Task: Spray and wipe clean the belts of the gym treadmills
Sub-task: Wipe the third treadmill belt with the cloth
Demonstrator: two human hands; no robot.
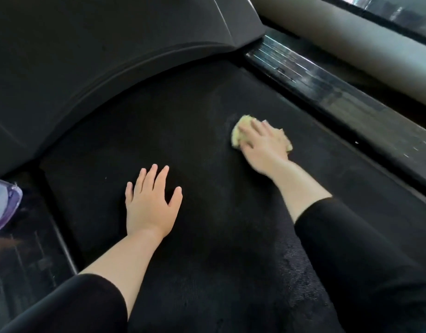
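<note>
The black treadmill belt (207, 188) fills the middle of the view and serves as the reference for everything else. The left hand (149, 205) is laid flat on the belt, palm down with its fingers spread and nothing held in it. To its right and farther up the belt, the right hand (262, 145) is pressed flat on a pale yellow cloth (240, 131), which is bunched under the palm and fingers and lies directly on the belt surface; the fingers are stretched over the cloth rather than curled around it, and the hand is slightly blurred. Both forearms are bare, and black sleeves (346, 248) are pushed up toward the elbows. On the near part of the belt, below the right forearm, a patch of darker, glistening specks (296, 265) is seen on the ribbed texture. Beyond the far end of the belt the black curved motor cover (111, 56) is seen. Along the belt's right edge a glossy side rail (327, 92) with fine grooved lines is seen, and a matching rail (22, 260) runs along the left edge. On that left rail, at the frame's edge, part of a translucent purple bottle (3, 205) with a pale label is visible; the print on the label is too small and blurred to be read. No brand name or other writing can be made out on the treadmill parts in view.
</note>
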